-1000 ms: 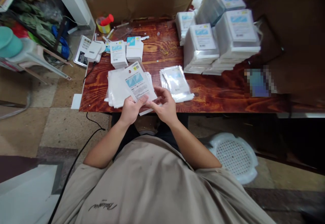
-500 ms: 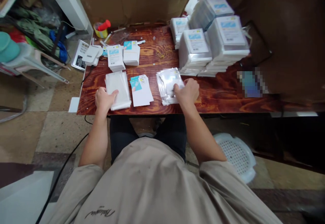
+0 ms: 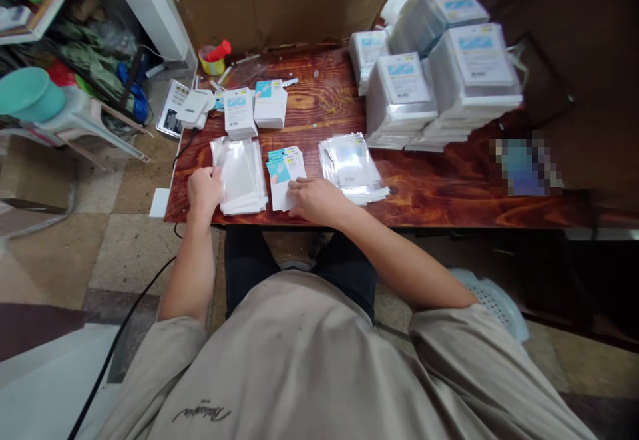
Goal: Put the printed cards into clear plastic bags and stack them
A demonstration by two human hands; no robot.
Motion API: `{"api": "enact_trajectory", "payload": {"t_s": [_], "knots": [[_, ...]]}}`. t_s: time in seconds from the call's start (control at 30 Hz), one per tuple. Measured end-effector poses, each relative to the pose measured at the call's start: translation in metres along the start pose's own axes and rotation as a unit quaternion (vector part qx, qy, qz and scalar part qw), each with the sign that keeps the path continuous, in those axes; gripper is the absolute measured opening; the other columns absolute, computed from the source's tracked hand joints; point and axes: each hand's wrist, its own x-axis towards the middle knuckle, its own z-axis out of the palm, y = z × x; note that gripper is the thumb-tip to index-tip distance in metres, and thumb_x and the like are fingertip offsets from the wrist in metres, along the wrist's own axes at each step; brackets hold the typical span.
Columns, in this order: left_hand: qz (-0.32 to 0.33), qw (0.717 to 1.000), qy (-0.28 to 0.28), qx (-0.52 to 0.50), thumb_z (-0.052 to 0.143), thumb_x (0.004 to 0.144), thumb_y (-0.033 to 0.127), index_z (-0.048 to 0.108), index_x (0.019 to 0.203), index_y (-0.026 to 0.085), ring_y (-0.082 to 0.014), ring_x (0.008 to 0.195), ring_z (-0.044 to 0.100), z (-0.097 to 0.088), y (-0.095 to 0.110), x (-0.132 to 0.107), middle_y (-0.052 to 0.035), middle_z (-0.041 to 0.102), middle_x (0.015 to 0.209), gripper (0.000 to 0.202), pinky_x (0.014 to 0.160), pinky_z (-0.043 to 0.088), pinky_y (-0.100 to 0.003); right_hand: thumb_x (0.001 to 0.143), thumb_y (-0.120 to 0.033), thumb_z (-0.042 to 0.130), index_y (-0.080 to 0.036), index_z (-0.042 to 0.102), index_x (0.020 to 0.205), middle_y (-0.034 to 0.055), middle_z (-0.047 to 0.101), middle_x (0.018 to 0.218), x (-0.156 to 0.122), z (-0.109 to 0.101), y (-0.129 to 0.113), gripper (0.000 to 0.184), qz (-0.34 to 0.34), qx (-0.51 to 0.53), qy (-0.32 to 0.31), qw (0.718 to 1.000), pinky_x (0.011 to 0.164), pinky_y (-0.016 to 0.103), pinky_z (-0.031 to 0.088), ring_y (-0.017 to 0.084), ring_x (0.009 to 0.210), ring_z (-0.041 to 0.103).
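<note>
My left hand point(image 3: 204, 190) is at the left edge of a pile of clear plastic bags point(image 3: 242, 177), thumb and fingers closed on the edge of an upper bag. My right hand point(image 3: 317, 199) reaches across to a fanned pile of white-and-blue printed cards point(image 3: 280, 177). Its fingers are closed at the right edge of a card and cover part of the pile. To the right of the cards lies a loose stack of bagged cards point(image 3: 352, 164), touched by neither hand.
Tall stacks of bagged cards point(image 3: 402, 90) stand at the back right. Behind the bags are two card stacks point(image 3: 239, 112). A tape roll point(image 3: 213, 67), rubber bands point(image 3: 337, 102) and a white device point(image 3: 194, 107) lie on the wooden table point(image 3: 449, 190).
My right hand has let go of the bagged cards and moved left onto the printed cards. My left hand has drawn back from the top of the bag pile to its left edge.
</note>
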Motion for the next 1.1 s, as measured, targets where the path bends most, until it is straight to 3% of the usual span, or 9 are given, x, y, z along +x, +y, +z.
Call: {"api": "enact_trajectory", "payload": {"t_s": [0.17, 0.27, 0.4, 0.57, 0.83, 0.9, 0.97, 1.03, 1.1], "knots": [[0.017, 0.998, 0.058, -0.012, 0.047, 0.098, 0.034, 0.069, 0.091, 0.015, -0.0356, 0.111, 0.064, 0.002, 0.004, -0.002, -0.0227, 0.069, 0.11, 0.03, 0.106, 0.043, -0.049, 0.097, -0.041, 0.066, -0.01, 0.072, 0.11, 0.0172, 0.071, 0.112, -0.001, -0.006, -0.01, 0.035, 0.006, -0.02, 0.001, 1.0, 0.084, 0.037, 0.048, 0.031, 0.107, 0.066], [-0.027, 0.979, 0.095, -0.176, 0.055, 0.097, 0.031, 0.066, 0.088, 0.017, -0.0257, 0.1, 0.068, 0.009, 0.012, -0.001, -0.0138, 0.072, 0.099, 0.02, 0.099, 0.051, -0.039, 0.101, -0.039, 0.06, -0.009, 0.072, 0.111, 0.0185, 0.07, 0.114, -0.003, -0.004, -0.015, 0.033, 0.008, -0.03, 0.004, 1.0, 0.081, 0.037, 0.048, 0.032, 0.109, 0.065], [-0.148, 0.858, 0.046, -0.49, 0.065, 0.092, 0.029, 0.057, 0.093, 0.018, -0.017, 0.076, 0.073, 0.018, 0.028, -0.003, -0.0063, 0.072, 0.085, 0.014, 0.075, 0.057, -0.029, 0.102, -0.043, 0.058, -0.009, 0.069, 0.111, 0.0199, 0.069, 0.112, -0.003, 0.0, -0.015, 0.038, -0.002, -0.047, 0.019, 0.999, 0.081, 0.037, 0.048, 0.033, 0.109, 0.064], [-0.196, 0.754, -0.044, -0.625, 0.076, 0.088, 0.028, 0.059, 0.096, 0.015, -0.0181, 0.082, 0.076, 0.024, 0.042, -0.007, -0.0095, 0.075, 0.091, 0.022, 0.081, 0.059, -0.031, 0.103, -0.046, 0.055, -0.01, 0.068, 0.112, 0.0201, 0.069, 0.11, 0.002, 0.004, -0.016, 0.039, -0.004, -0.065, 0.01, 0.998, 0.075, 0.036, 0.048, 0.032, 0.102, 0.065], [-0.187, 0.749, 0.014, -0.635, 0.068, 0.094, 0.027, 0.056, 0.094, 0.017, -0.0177, 0.075, 0.076, 0.025, 0.06, -0.012, -0.0054, 0.075, 0.083, 0.016, 0.07, 0.061, -0.028, 0.101, -0.016, 0.041, -0.011, 0.066, 0.109, 0.0138, 0.073, 0.094, -0.017, -0.003, 0.002, 0.027, 0.042, 0.0, 0.067, 0.997, 0.07, 0.03, 0.043, 0.023, 0.082, 0.069], [-0.181, 0.751, 0.022, -0.635, 0.07, 0.093, 0.031, 0.054, 0.095, 0.018, -0.0177, 0.076, 0.076, 0.023, 0.066, -0.016, -0.0044, 0.075, 0.084, 0.02, 0.07, 0.061, -0.028, 0.102, -0.023, 0.042, -0.014, 0.067, 0.102, 0.0101, 0.073, 0.085, -0.031, -0.006, 0.008, 0.027, 0.149, 0.069, 0.221, 0.961, 0.067, 0.028, 0.044, 0.021, 0.077, 0.068], [-0.176, 0.749, 0.023, -0.639, 0.072, 0.091, 0.034, 0.054, 0.095, 0.019, -0.0187, 0.076, 0.076, 0.023, 0.07, -0.02, -0.0047, 0.075, 0.084, 0.024, 0.069, 0.062, -0.028, 0.104, -0.037, 0.044, -0.017, 0.067, 0.107, 0.0068, 0.073, 0.083, -0.045, -0.01, 0.009, 0.03, 0.228, 0.203, 0.392, 0.868, 0.064, 0.027, 0.046, 0.018, 0.072, 0.067], [-0.171, 0.743, 0.027, -0.647, 0.075, 0.089, 0.037, 0.054, 0.095, 0.018, -0.0195, 0.073, 0.076, 0.025, 0.073, -0.024, -0.0052, 0.074, 0.083, 0.029, 0.066, 0.061, -0.028, 0.101, -0.05, 0.051, -0.019, 0.065, 0.102, 0.0031, 0.07, 0.073, -0.056, -0.01, 0.005, 0.034, 0.236, 0.38, 0.423, 0.788, 0.055, 0.026, 0.046, 0.016, 0.058, 0.064], [-0.165, 0.734, 0.029, -0.658, 0.077, 0.086, 0.039, 0.054, 0.095, 0.018, -0.0199, 0.071, 0.076, 0.028, 0.077, -0.027, -0.0057, 0.074, 0.081, 0.033, 0.063, 0.06, -0.028, 0.094, -0.057, 0.059, -0.019, 0.063, 0.096, -0.0007, 0.064, 0.059, -0.062, -0.008, -0.001, 0.038, 0.215, 0.531, 0.345, 0.743, 0.043, 0.026, 0.042, 0.015, 0.044, 0.057]]}}
